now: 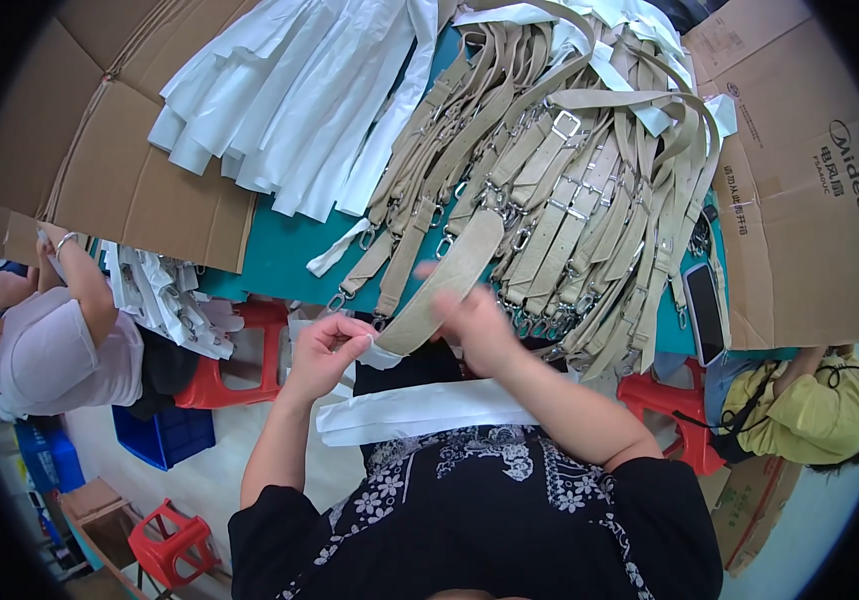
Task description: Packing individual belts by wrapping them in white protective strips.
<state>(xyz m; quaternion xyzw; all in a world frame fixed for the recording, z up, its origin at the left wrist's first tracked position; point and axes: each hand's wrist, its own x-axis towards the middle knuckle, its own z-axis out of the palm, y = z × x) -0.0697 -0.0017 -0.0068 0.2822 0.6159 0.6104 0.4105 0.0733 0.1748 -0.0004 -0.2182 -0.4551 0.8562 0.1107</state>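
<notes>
A beige bag strap (464, 260) with a wide, rounded pad slants over the table's near edge. At its lower end my left hand (327, 355) is closed, thumb and fingers pinching a bit of thin white wrapping (379, 357) around the strap's tip. My right hand (476, 325) lies against the pad's right edge, smeared by motion, so its grip is unclear. Across my lap is a flat white sleeve (419, 412). Beyond my hands a big heap of beige straps (559, 200) with silver buckles and clasps covers the green table (289, 250).
White sleeves (299, 100) are stacked at the far left on a cardboard box (149, 190). Another carton (799, 190) stands at the right, beside a phone (704, 312). One person (59, 345) sits at left, another (799, 410) at right. Red stools (174, 545) stand around.
</notes>
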